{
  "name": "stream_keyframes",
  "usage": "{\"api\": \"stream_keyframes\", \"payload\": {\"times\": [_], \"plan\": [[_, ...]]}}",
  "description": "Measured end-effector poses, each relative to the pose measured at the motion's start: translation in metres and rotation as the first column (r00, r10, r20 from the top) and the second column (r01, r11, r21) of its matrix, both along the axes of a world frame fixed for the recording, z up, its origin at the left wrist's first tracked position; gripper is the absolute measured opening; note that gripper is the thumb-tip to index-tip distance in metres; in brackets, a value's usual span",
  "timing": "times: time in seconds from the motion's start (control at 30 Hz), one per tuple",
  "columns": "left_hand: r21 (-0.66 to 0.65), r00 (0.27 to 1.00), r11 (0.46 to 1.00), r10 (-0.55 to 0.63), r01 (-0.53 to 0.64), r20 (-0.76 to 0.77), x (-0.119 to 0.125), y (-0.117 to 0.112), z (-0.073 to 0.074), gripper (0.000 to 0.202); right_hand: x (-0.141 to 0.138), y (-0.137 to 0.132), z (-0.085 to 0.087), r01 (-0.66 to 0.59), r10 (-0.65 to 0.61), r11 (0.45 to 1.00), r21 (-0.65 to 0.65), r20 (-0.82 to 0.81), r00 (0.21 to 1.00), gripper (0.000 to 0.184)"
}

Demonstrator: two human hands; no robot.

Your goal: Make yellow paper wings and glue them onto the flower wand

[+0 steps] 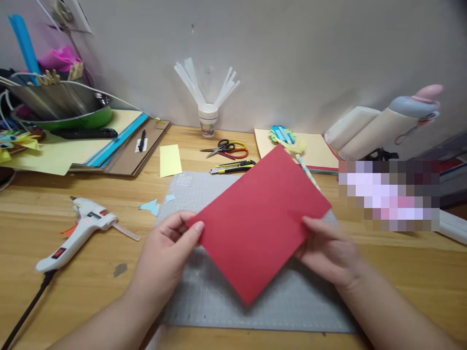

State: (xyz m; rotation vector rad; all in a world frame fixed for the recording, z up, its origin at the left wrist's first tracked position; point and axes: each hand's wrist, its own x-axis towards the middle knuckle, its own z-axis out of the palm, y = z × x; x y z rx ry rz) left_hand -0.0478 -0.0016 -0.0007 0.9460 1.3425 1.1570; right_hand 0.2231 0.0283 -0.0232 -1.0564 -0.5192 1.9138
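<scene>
Both hands hold a red sheet of paper (260, 221) turned corner-up like a diamond, above a grey cutting mat (204, 291) on the wooden table (401, 272). Left hand (164, 255) comes in from lower left, forearm angled up, thumb pinching the sheet's left corner; right hand (326, 250) reaches in from lower right, thumb on top of the right edge, fingers under. Glue gun (78, 228) lies left of the mat, scissors (226, 148) and a yellow box cutter (231, 167) sit behind it.

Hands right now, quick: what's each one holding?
Left hand: closed on the red paper, left corner.
Right hand: closed on its right edge.
</scene>
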Motion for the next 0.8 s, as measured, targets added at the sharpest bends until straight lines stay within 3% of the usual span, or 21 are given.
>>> {"api": "stream_keyframes", "payload": {"times": [0.07, 0.13, 0.2, 0.3, 0.43, 0.8], "plan": [[0.012, 0.999, 1.000, 0.022, -0.022, 0.032, -0.008, 0.003, 0.003, 0.014, 0.015, 0.007, 0.007, -0.005, 0.005, 1.000, 0.007, 0.010, 1.000, 0.038], [0.002, 1.000, 1.000, 0.001, -0.001, 0.031, -0.013, 0.005, 0.006, 0.014, 0.024, 0.011, 0.013, -0.105, 0.104, 0.994, 0.036, 0.030, 0.994, 0.063], [-0.025, 1.000, 1.000, -0.018, 0.018, 0.008, -0.014, 0.005, 0.009, 0.015, 0.024, 0.012, 0.016, -0.231, 0.226, 0.967, 0.103, 0.052, 0.973, 0.072], [-0.070, 0.999, 0.997, -0.030, 0.028, -0.029, -0.011, 0.002, 0.010, 0.018, 0.014, 0.008, 0.012, -0.387, 0.363, 0.914, 0.124, 0.180, 0.914, 0.060], [-0.109, 0.997, 0.991, -0.076, 0.075, -0.007, -0.005, -0.002, 0.011, 0.021, 0.003, 0.003, 0.000, -0.432, 0.372, 0.898, 0.087, 0.373, 0.850, 0.015], [-0.201, 0.997, 0.977, -0.055, 0.064, 0.050, -0.004, -0.005, 0.005, 0.022, 0.010, 0.005, 0.001, -0.450, 0.369, 0.888, 0.093, 0.440, 0.819, 0.014]]}}
